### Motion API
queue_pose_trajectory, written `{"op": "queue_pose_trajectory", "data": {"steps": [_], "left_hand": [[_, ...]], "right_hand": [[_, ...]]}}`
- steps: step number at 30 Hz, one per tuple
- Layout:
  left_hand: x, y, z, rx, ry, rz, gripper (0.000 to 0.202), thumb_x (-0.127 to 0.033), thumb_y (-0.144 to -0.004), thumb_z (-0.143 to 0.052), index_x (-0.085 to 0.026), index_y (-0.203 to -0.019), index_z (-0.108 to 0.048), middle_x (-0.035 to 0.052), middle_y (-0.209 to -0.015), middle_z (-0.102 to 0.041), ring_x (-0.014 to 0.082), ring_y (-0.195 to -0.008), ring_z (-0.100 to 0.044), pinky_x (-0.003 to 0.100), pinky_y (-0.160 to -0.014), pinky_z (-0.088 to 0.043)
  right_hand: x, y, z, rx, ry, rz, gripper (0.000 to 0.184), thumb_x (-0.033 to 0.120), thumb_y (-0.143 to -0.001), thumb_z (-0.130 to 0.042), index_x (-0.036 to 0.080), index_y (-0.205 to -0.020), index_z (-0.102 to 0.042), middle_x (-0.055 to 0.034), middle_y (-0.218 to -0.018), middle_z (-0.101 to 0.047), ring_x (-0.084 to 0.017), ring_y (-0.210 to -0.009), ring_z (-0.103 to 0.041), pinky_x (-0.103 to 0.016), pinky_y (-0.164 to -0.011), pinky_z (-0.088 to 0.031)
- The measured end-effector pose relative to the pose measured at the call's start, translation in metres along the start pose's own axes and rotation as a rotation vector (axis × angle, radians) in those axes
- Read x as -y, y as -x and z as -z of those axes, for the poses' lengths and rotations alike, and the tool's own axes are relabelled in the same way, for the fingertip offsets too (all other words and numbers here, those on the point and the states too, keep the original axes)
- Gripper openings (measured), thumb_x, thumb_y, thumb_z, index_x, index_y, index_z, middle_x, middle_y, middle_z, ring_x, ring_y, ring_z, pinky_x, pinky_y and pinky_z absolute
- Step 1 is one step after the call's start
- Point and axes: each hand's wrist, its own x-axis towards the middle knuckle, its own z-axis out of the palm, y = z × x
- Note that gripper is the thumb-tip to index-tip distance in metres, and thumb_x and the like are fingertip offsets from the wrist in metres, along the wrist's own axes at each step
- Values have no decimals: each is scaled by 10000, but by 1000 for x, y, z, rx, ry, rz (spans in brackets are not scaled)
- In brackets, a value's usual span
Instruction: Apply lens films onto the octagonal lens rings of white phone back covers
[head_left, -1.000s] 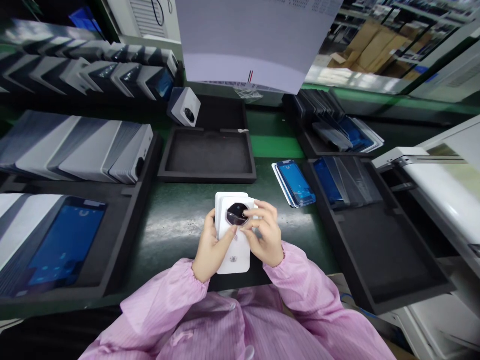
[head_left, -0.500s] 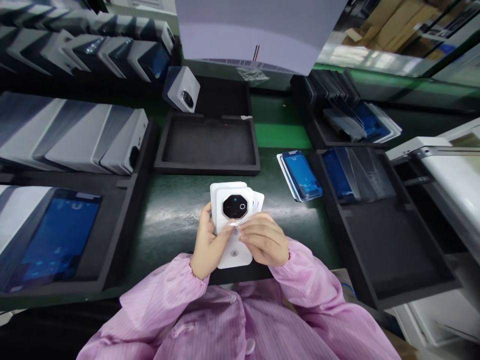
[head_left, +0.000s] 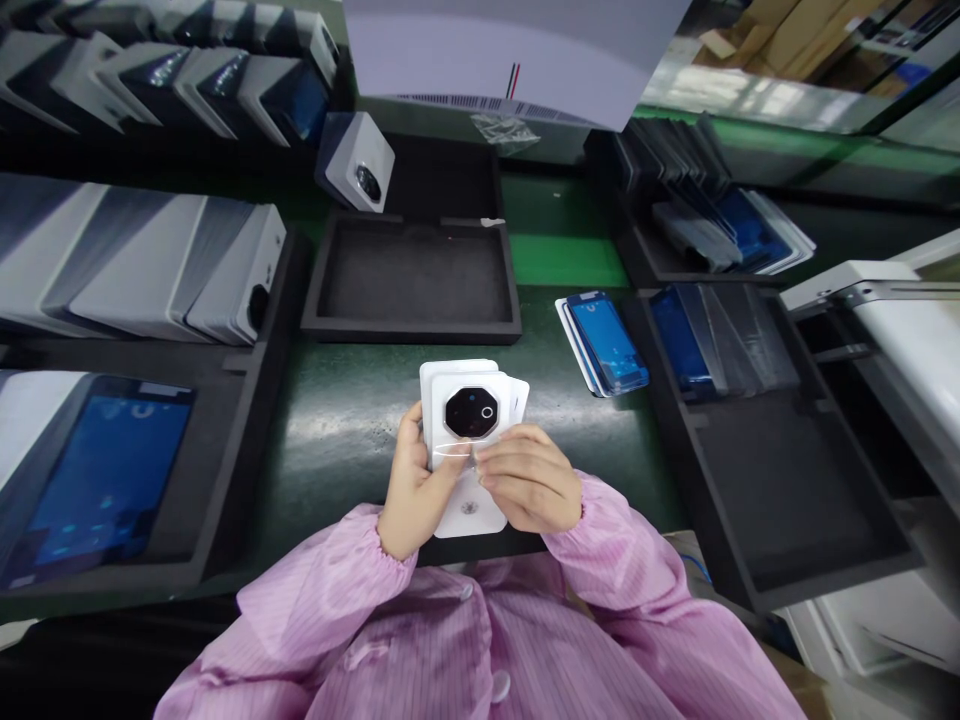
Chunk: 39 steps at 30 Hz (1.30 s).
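Note:
My left hand point(head_left: 414, 485) is closed around a small stack of white phone-shaped panels point(head_left: 469, 515), its thumb pressed on the front face. The top panel has a black octagonal camera area point(head_left: 471, 412) and a small round mark lower down. Another white piece sticks out at the stack's upper right. At the middle of the panel, just below the camera area, my right hand point(head_left: 531, 478) pinches what looks like a thin clear film point(head_left: 452, 450), seen mostly as a shiny curved edge. Its fingertips are partly hidden.
Ahead lies a black tray point(head_left: 416, 330). Blue-faced phone-shaped sheets point(head_left: 604, 340) lie to the right, beside a black tray point(head_left: 795, 500) holding clear-wrapped pieces. On the left, racks hold rows of white panels point(head_left: 135, 260) and a blue-screened sheet point(head_left: 112, 475). A pale machine panel point(head_left: 510, 50) hangs above.
The shiny film edge now stretches further left across the panel, below the camera area. My hands have barely moved; the view has shifted slightly.

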Motion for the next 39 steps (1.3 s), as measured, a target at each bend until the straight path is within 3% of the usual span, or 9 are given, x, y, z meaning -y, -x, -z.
{"op": "queue_pose_trajectory", "data": {"steps": [8,21,30,32,34,37,39], "left_hand": [[-2,1,0,-7,34,11,500,-305,-774,-684,-220,-1204,-443,60,-1085,-634,194,-943,-633,321,-826,-504],[-2,3,-1,-26,-17,-20,523,-296,-766,-694,-230,-1211,-428,54,-1077,-631,197,-940,-638,323,-839,-498],[-3,2,-2,-21,10,21,522,-303,-771,-693,-235,-1212,-424,63,-1097,-636,209,-967,-645,332,-835,-521],[-4,2,-3,-17,35,55,518,-310,-775,-689,-241,-1213,-422,68,-1117,-632,215,-984,-642,335,-829,-530],[-4,3,-4,0,78,96,521,-315,-776,-689,-244,-1215,-416,72,-1121,-632,217,-983,-645,331,-806,-543],[-3,4,-5,55,134,159,545,-308,-764,-704,-245,-1218,-411,71,-1105,-634,206,-924,-656,314,-736,-561],[-3,3,-5,89,154,196,565,-296,-750,-720,-243,-1220,-410,69,-1105,-631,200,-903,-657,310,-715,-565]], "right_hand": [[1,-1,1,1,20,58,169,89,-800,-632,206,-923,-640,-26,-835,-743,-161,-893,-708,-334,-810,-545],[1,1,3,26,5,13,159,128,-806,-646,255,-901,-633,8,-875,-748,-145,-924,-701,-324,-811,-553],[1,-3,4,-48,75,22,190,82,-810,-597,203,-954,-617,-39,-831,-742,-184,-873,-720,-360,-806,-558],[1,-3,4,-62,115,-36,290,73,-798,-600,227,-1043,-594,-34,-871,-737,-203,-908,-713,-402,-857,-541],[1,-2,4,-105,156,-169,465,135,-784,-642,258,-1213,-511,-66,-1048,-704,-260,-1080,-647,-490,-941,-495],[0,-3,5,-113,163,-479,763,306,-751,-713,254,-1400,-316,-133,-1411,-460,-338,-1360,-367,-595,-1049,-375],[-2,-6,6,-45,105,-645,733,344,-751,-718,235,-1380,-358,-139,-1461,-387,-337,-1387,-316,-583,-1086,-337]]}}
